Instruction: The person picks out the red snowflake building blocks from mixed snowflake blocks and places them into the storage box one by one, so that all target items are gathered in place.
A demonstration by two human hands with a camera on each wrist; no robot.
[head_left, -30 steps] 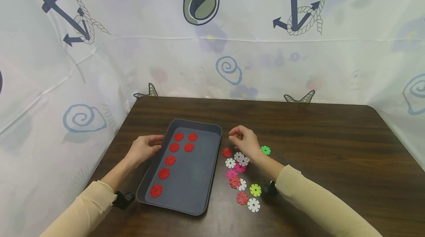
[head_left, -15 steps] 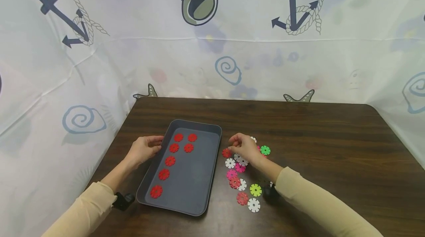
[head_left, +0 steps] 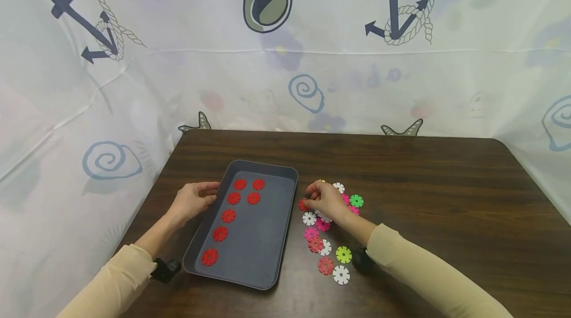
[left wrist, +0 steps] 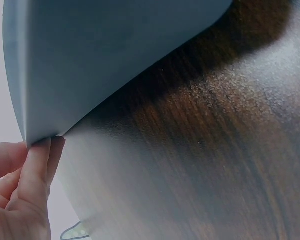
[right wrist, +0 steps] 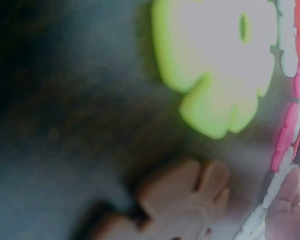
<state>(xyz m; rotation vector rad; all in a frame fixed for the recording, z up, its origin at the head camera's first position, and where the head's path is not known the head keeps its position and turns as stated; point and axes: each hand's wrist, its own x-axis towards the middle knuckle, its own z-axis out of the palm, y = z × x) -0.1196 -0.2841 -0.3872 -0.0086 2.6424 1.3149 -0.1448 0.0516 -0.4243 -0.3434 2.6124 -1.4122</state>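
In the head view, my left hand [head_left: 194, 202] reaches to the left side of a dark grey baking tray [head_left: 263, 258], its fairly straight fingers resting at the rim. The left wrist view shows those fingertips [left wrist: 39, 150] against the tray's outer wall. Several red notched plastic discs [head_left: 229, 216] lie in the tray, in a long left column and a short second one. My right hand [head_left: 329, 201], right of the tray, pinches a red disc [head_left: 303, 204] at the edge of a loose group of discs. The palm and forearm hide part of that group.
Around the right hand lie white [head_left: 310, 218], pink [head_left: 311, 234], green [head_left: 356, 201] and yellow-green discs [head_left: 343, 254], some overlapping. The brown wooden table [head_left: 446, 199] extends to the right. A white patterned cloth [head_left: 214, 80] hangs behind it.
My right hand has come down and nearer, from above the discs onto the red disc, which has shifted slightly left. The left hand and tray have stayed put.
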